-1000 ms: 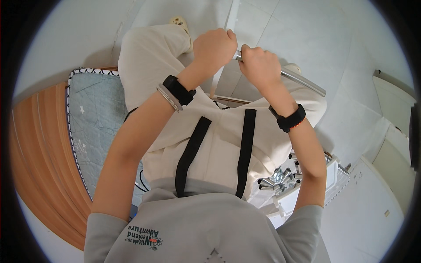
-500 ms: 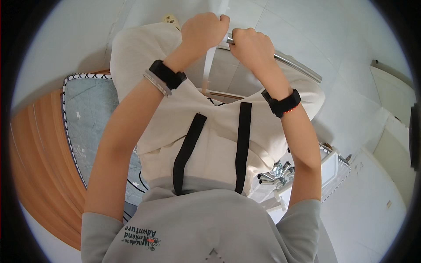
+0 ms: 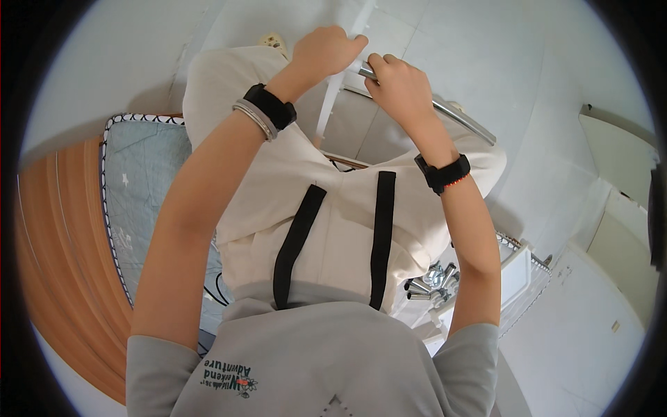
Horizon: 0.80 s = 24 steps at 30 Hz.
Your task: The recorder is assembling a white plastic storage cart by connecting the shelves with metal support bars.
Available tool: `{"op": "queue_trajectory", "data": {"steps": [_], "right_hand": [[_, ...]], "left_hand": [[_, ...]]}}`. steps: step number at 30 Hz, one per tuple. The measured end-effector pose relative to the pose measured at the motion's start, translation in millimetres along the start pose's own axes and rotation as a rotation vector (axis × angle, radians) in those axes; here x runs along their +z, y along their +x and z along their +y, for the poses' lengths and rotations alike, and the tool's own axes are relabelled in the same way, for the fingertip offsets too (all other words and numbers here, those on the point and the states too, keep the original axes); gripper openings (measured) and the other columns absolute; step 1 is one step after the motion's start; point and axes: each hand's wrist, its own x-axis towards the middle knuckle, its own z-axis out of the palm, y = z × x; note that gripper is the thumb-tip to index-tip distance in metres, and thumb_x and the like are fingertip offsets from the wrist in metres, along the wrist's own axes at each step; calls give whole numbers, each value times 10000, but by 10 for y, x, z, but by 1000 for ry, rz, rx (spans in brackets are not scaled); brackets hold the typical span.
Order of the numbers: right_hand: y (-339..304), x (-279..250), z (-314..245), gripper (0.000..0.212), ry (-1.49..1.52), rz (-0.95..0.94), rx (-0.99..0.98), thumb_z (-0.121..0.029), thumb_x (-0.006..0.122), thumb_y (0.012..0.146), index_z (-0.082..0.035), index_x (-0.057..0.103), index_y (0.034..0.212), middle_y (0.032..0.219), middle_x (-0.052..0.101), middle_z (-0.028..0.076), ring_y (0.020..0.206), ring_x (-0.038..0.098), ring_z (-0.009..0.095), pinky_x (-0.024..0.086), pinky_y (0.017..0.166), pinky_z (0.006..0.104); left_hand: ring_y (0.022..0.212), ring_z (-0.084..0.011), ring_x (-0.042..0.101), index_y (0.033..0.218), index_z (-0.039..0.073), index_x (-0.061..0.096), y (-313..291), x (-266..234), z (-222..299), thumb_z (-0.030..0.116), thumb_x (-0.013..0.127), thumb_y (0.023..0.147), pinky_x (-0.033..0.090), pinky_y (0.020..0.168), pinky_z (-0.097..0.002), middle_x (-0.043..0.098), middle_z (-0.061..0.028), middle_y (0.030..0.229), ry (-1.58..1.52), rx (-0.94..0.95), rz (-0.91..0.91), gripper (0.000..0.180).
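Note:
My left hand point(image 3: 325, 53) is closed round a long flat white bar point(image 3: 328, 105), which slants up past my fist and down between my knees. To its right, my right hand point(image 3: 401, 83) grips a shiny metal tube point(image 3: 467, 122). One end of the tube points at the white bar beside my left fist. The other end runs out to the right over my knee. Whether the tube's end touches the bar or a fitting on it, I cannot tell, as my fingers partly cover that spot.
Several short metal tubes point(image 3: 434, 281) lie by a white frame point(image 3: 511, 281) near my right elbow. A grey-blue cushion point(image 3: 142, 194) with patterned trim and wooden boards point(image 3: 73, 257) are at left. A yellowish shoe point(image 3: 274, 43) shows beyond my left knee.
Both hands have shifted slightly toward me, and my right thumb now shows. The tube's outer end has moved left and nearer me. The white bar's top leans further right.

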Motion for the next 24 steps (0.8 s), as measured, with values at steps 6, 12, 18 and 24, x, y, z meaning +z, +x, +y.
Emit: {"op": "queue_trajectory", "data": {"steps": [6,12,18,24], "right_hand": [[-143,-297,119,194,-112,-279,135,-192,652,726,-46,525,742,605,603,130,551,602,324,480,490,394],[-252,-294,78,218,-108,-294,150,-211,664,732,-49,519,744,590,598,140,551,605,327,481,496,396],[-300,-257,31,253,-89,-229,109,-261,676,737,-64,519,757,619,595,78,548,600,281,481,488,360],[-223,-214,-136,256,74,-18,-28,-306,621,802,-66,536,829,726,583,63,596,599,247,487,513,339]], "left_hand": [[701,-342,588,753,-19,623,-41,-62,-124,470,469,790,449,676,-403,621,-181,715,-8,-38,-37,514],[714,-320,608,753,1,630,-134,-112,-23,417,455,761,471,683,-394,635,-157,749,-41,-6,-64,451],[706,-334,586,796,12,637,-122,-51,-105,429,455,811,447,669,-403,622,-160,732,-8,-27,-87,456],[685,-346,580,747,-3,621,-177,34,-24,410,451,809,452,649,-403,596,-182,689,-40,-18,-56,450]]}}
